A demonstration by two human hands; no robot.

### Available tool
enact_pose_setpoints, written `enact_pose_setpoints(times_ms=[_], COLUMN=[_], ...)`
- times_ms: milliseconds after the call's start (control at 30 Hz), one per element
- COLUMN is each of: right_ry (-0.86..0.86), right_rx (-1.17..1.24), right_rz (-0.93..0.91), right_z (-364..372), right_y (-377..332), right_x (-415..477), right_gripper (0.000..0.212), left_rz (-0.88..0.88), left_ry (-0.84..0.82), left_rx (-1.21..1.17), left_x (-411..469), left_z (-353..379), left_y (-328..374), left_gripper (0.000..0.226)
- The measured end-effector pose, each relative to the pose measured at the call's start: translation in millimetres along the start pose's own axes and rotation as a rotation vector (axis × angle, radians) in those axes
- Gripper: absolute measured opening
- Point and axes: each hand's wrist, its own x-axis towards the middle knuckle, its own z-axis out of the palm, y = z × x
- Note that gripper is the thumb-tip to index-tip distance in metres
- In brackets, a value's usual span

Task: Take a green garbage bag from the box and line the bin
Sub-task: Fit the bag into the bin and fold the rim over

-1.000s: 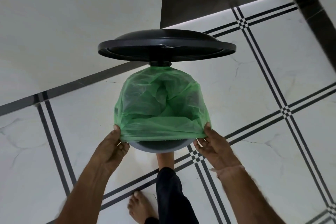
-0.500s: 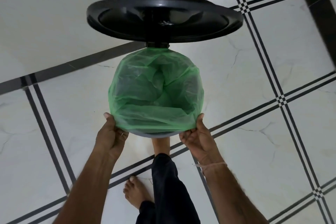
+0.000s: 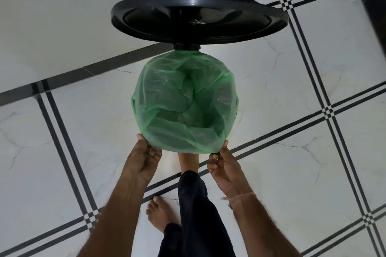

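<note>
Step in hand: I judge I am at the last part of lining, with the green garbage bag point(image 3: 184, 108) already stretched over the mouth of the bin point(image 3: 186, 47) and folded down over its rim all round.
Bag: its body sags inside the bin, crumpled, not yet pushed flat against the walls.
Lid: the black lid point(image 3: 199, 16) stands raised on the far side of the bin.
Left hand point(image 3: 144, 157): at the bin's near-left edge, fingers curled, pinching the bag's hem.
Right hand point(image 3: 222, 166): at the bin's near-right edge, closed on the hem likewise.
Foot: one bare foot point(image 3: 189, 161) is tucked under the bin's near side, I take it on a pedal I cannot see.
Next move: I would tug the hem lower and evenly, gently, as the film looks thin, then let go.
Box: not in view.
</note>
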Motion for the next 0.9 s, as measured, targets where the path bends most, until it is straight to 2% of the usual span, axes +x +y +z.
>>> enact_pose_setpoints(times_ms=[100, 200, 267, 300, 367, 400, 433, 467, 533, 600, 667, 733, 800, 900], right_ry=[0.083, 0.144, 0.225, 0.308, 0.499, 0.454, 0.303, 0.115, -0.139, -0.198, -0.180, -0.173, -0.164, -0.226], right_rx=[0.020, 0.017, -0.083, -0.213, -0.655, -0.896, -1.104, -1.272, -1.647, -2.043, -2.339, -2.458, -2.454, -2.497], right_rz=[0.000, -0.031, -0.115, -0.259, -0.800, -1.081, -1.251, -1.253, -0.981, -0.724, -0.616, -0.551, -0.502, -0.523], right_z=[6, 24, 37, 42, 56, 64, 73, 87, 113, 129, 135, 136, 138, 139], right_y=[-3, -12, -20, -24, -35, -40, -42, -44, -40, -31, -23, -18, -16, -12], right_x=[16, 19, 6, -2, -18, -22, -20, -14, 13, 50, 84, 106, 120, 135], right_gripper=[0.015, 0.017, 0.017, 0.016, 0.007, 0.012, 0.017, 0.021, 0.035, 0.053, 0.065, 0.074, 0.082, 0.092], left_rz=[0.028, 0.088, 0.121, 0.153, 0.257, 0.323, 0.383, 0.427, 0.487, 0.540, 0.559, 0.580, 0.608, 0.667], left_ry=[0.020, 0.002, 0.001, 0.022, 0.098, 0.133, 0.150, 0.148, 0.108, 0.079, 0.030, -0.040, -0.081, -0.127], left_rx=[0.038, 0.144, 0.252, 0.304, 0.406, 0.451, 0.490, 0.533, 0.657, 0.712, 0.693, 0.672, 0.655, 0.614], left_x=[6, 3, -4, -7, -9, -9, -7, -4, 7, 19, 29, 38, 44, 49], left_z=[5, 14, 22, 26, 38, 45, 52, 59, 70, 77, 82, 82, 81, 81], left_y=[5, 22, 33, 37, 46, 50, 55, 60, 68, 75, 82, 85, 85, 82], left_gripper=[0.026, 0.049, 0.063, 0.063, 0.052, 0.050, 0.050, 0.050, 0.047, 0.048, 0.055, 0.062, 0.063, 0.066])
